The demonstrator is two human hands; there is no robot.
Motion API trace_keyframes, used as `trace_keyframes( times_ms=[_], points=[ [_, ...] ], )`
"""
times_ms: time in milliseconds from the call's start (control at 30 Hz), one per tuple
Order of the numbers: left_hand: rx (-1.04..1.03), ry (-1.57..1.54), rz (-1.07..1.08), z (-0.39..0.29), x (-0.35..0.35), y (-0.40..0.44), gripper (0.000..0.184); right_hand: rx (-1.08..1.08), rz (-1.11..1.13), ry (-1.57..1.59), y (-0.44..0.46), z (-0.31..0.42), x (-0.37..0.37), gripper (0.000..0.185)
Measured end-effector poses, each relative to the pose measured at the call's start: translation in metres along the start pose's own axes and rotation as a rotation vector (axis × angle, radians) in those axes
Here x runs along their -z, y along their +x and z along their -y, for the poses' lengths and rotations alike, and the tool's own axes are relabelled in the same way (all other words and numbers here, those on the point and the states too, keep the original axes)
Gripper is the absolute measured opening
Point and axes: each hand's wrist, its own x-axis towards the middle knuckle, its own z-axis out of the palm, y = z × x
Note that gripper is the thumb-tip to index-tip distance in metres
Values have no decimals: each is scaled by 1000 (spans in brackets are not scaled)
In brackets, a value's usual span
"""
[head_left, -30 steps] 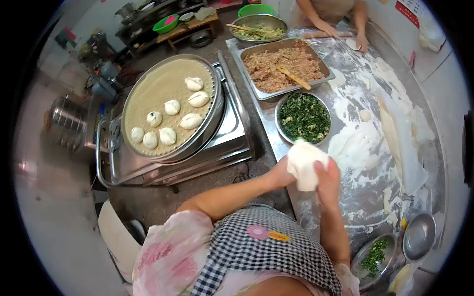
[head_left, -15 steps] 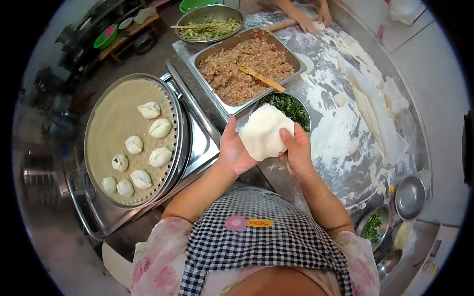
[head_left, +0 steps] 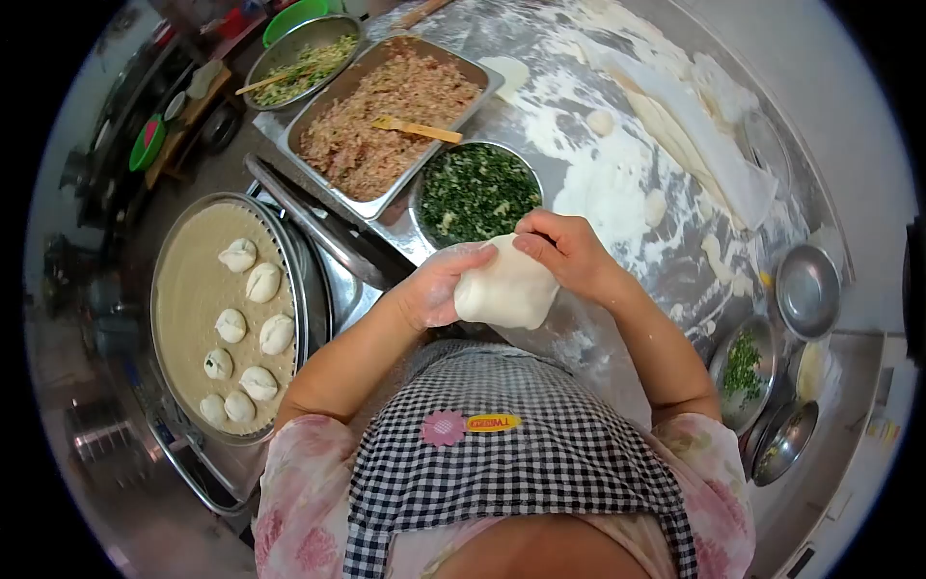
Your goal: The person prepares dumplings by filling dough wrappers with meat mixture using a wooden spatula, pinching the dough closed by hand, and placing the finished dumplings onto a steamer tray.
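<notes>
A flat, round sheet of dough (head_left: pixel 506 292) hangs between my two hands, its lower part drooping toward my apron. My left hand (head_left: pixel 436 287) supports it from the left, thumb laid over the upper edge. With thumb and bent fingers, my right hand (head_left: pixel 569 253) pinches the sheet's upper right edge. Just beyond the dough stands a round bowl of chopped greens (head_left: pixel 479 193). Behind that bowl is a metal tray (head_left: pixel 369 207) of minced filling, with a wooden spatula (head_left: pixel 420 128) resting in it.
At left, a round steamer (head_left: pixel 174 289) carries several filled buns (head_left: pixel 276 334). A bowl of chopped vegetables (head_left: pixel 253 72) sits at the back. Flour and a long dough strip (head_left: pixel 680 145) lie on the metal table at right. Small metal bowls (head_left: pixel 808 289) stand at the right edge.
My view has shifted, so the trays appear further left and the other person's hands are out of sight. My left hand has turned from open palm to gripping, and the dough now hangs down.
</notes>
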Motion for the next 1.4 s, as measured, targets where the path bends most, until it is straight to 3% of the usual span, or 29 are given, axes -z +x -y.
trace_keyframes(
  times_ms=[300, 433, 467, 500, 567, 600, 633, 700, 733, 867, 933, 1033, 1133, 1233, 1267, 1300, 1333, 1367, 1400],
  points=[
    [313, 421, 55, 18, -43, 42, 42, 74, -60, -396, -78, -25, 23, 14],
    [405, 588, 96, 47, -61, 62, 38, 358, -153, -480, -105, -49, 25, 12],
    [378, 761, 57, 52, -69, 63, 36, 450, -200, -498, -109, -62, 27, 12],
    [345, 762, 154, 58, -77, 65, 35, 540, -243, -515, -114, -78, 29, 11],
    [300, 751, 348, 75, -91, 67, 35, 140, -255, -801, -111, -139, 58, 7],
    [281, 726, 341, 80, -101, 70, 38, -106, -285, -715, -114, -162, 68, 12],
    [265, 619, 189, 83, -103, 78, 39, -339, -307, -633, -112, -168, 82, 20],
    [253, 367, -121, 101, -97, 88, 41, -186, -467, -757, -120, -175, 95, 28],
    [224, 246, -179, 103, -93, 92, 44, -122, -553, -808, -130, -174, 95, 33],
    [79, -89, -169, 115, -55, 108, 47, -253, -551, -493, -144, -169, 78, 48],
    [0, -131, -153, 115, -60, 108, 47, -426, -383, 614, -145, -159, 50, 55],
    [-87, -130, -162, 114, -54, 111, 48, -314, -214, 1101, -145, -124, 14, 52],
    [-125, -239, -73, 92, -71, 88, 48, -265, -402, 960, -124, -97, 6, 34],
    [-452, -121, -42, 67, -75, 55, 49, -144, -394, 930, -107, -44, 23, 31],
    [-428, 129, -145, 66, -50, 62, 47, -153, -360, 881, -102, -28, 22, 28],
    [-418, 664, -335, 73, -54, 55, 42, -145, -341, 755, -95, -24, 16, 27],
    [-398, 430, -484, 85, -50, 59, 40, -129, -316, 627, -85, -23, 9, 26],
    [-513, 501, -419, 93, -31, 62, 38, -103, -292, 498, -74, -22, 3, 25],
    [-559, 228, -378, 96, -16, 71, 36, -54, -304, 213, -67, -23, -3, 24]
  ],
)
